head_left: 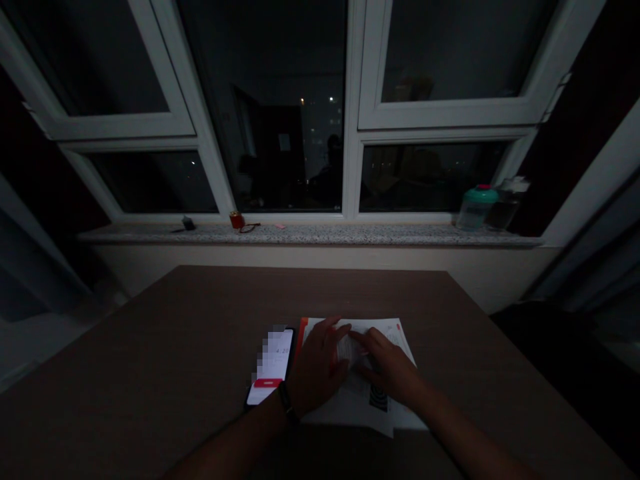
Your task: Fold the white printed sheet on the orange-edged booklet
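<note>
White printed sheets (350,410) lie on the table, with an orange-red strip along their left edge and a dark striped picture near the lower right. Over their left part, my left hand (316,363) is spread, its thumb apart from the fingers; a dark band circles that wrist. My right hand (387,363) rests on the right part, fingers curved leftward and thumb apart. The fingertips of both hands come close together near the top of the pages. A pale, crumpled-looking patch shows between them, too dim to make out. One paper corner sticks out toward me.
A lit phone (273,367) lies left of the papers on the brown table (210,307). Behind it runs a speckled windowsill (320,233), bearing a small red container (237,219), a dark little bottle (189,223) and a green-topped clear jug (476,208). The room is dim.
</note>
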Motion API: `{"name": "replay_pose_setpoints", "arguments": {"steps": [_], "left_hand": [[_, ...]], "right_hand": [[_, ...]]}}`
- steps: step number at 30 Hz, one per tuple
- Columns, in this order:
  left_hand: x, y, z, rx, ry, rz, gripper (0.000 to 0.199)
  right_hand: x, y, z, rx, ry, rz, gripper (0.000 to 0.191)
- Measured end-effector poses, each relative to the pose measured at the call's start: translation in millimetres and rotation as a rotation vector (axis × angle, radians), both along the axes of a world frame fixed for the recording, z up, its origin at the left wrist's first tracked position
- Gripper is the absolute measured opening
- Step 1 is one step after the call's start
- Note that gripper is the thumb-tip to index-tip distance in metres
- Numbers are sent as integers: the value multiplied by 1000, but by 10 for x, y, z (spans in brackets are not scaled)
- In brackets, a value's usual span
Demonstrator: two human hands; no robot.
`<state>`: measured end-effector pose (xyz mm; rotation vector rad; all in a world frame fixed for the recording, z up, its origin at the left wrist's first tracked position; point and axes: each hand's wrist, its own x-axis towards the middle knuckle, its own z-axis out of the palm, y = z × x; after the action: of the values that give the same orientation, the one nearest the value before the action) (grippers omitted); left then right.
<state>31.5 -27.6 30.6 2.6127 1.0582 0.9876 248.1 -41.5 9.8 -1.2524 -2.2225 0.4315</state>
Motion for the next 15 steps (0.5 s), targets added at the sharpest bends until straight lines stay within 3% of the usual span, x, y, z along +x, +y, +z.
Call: {"name": "replay_pose_setpoints", "arguments": {"steps": [3,7,15], "left_hand": [[2,-42,59,100,65,14,44],[17,-69,88,118,135,-77,22],[20,-19,66,60,245,-98,23]], "right_hand": [[-13,19,-17,-8,19,-30,65],[-17,54,-66,-5,44,-51,61],[-6,44,-48,14,57,-63,55]]}}
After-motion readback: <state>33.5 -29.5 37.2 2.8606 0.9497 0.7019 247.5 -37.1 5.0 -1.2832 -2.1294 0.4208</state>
